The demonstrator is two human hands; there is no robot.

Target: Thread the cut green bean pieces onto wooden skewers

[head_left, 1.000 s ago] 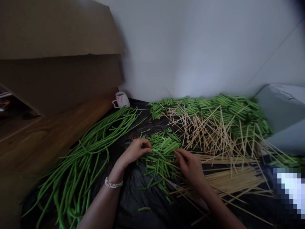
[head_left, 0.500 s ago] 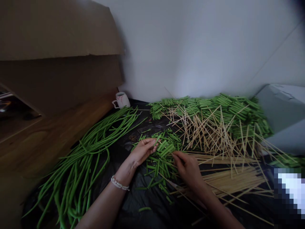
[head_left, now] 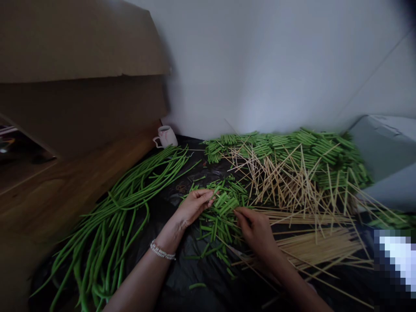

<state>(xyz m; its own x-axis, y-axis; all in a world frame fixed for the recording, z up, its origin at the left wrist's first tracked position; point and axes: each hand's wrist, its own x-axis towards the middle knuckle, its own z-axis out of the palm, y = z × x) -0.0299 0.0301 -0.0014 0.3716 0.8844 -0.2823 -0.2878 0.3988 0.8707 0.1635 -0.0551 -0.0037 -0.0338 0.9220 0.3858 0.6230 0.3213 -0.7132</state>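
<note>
My left hand, a beaded bracelet at its wrist, pinches a short cut piece of green long bean between thumb and fingers. Just right of it, my right hand is closed in a pinch at the end of a row of threaded bean pieces. The skewer through that row is mostly hidden by the beans and fingers. Under both hands lies a loose heap of cut bean pieces on black plastic sheeting.
Whole long beans spread along the left. Bean-laden skewers are piled by the wall, their bare ends crossing toward me. Bare bamboo skewers lie at right. A mug stands behind, near a large cardboard box.
My right hand and the threaded bean row have shifted very slightly left. My left hand keeps its pinch on the bean piece, almost still.
</note>
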